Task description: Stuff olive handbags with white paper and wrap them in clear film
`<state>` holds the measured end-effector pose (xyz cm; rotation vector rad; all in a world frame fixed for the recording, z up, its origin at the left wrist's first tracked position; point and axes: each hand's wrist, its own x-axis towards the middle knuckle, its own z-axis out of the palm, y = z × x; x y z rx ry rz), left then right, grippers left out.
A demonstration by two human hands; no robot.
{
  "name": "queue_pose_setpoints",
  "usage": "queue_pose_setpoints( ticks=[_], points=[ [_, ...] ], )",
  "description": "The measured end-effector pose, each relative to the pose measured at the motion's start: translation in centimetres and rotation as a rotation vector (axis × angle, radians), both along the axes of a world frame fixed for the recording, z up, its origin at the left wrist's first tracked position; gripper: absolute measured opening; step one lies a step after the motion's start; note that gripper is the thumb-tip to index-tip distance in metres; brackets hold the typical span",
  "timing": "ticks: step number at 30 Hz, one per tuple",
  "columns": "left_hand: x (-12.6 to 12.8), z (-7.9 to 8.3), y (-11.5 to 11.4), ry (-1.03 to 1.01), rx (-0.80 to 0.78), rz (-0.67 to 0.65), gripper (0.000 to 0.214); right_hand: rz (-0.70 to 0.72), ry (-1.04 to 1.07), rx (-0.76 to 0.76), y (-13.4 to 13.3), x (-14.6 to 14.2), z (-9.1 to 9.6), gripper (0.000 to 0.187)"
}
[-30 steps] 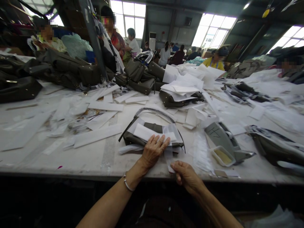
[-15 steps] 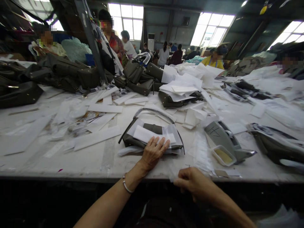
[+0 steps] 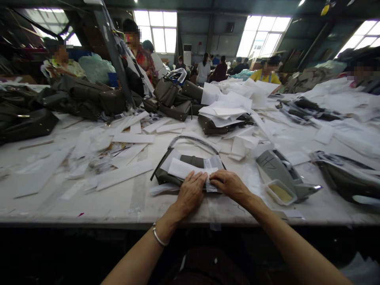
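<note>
A dark olive handbag (image 3: 164,176) lies on the table in front of me, its wrapped handle (image 3: 192,138) arching away from me. Across its near side rests a white foam sheet (image 3: 179,168). My left hand (image 3: 191,190) lies on that sheet with fingers stretched out flat. At the sheet's right end, a translucent strip (image 3: 211,189) runs over the bag. My right hand (image 3: 227,182) has its fingers bent and pinched at this strip, close beside the left fingertips. The fingertips partly hide what they grip.
To the right stand a grey tape dispenser (image 3: 276,170) with a small tray (image 3: 281,192) and another dark bag (image 3: 341,178). White sheets (image 3: 124,174) and scraps lie left. Bags (image 3: 175,99) and packing sheets pile up behind; several people are beyond. A post (image 3: 114,51) rises at the left.
My right hand has moved from the table's front edge up and away from me to the bag's right side. The left hand stays on the foam sheet. The view has shifted slightly.
</note>
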<state>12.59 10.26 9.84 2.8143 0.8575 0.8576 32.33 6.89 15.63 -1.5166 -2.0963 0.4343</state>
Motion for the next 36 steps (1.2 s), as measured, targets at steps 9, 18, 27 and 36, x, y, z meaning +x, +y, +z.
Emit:
queue_pose_setpoints(
  ticks=[9, 18, 27, 36],
  points=[
    [-0.7, 3.0, 0.1, -0.065, -0.331, -0.101, 0.037, 0.029, 0.144, -0.009, -0.9, 0.7, -1.2, 0.018],
    [0.9, 1.5, -0.2, -0.186, -0.242, 0.018, 0.026, -0.036, 0.106, -0.061, 0.0, 1.4, 0.3, 0.015],
    [1.1, 0.0, 0.0, -0.265, -0.244, 0.036, 0.026, -0.080, -0.283, -0.043, 7.9, -2.5, 0.7, 0.029],
    [1.3, -0.3, 0.1, -0.280, -0.334, 0.032, 0.027, -0.160, -0.433, -0.118, 8.2, -0.4, -1.4, 0.036]
  ],
)
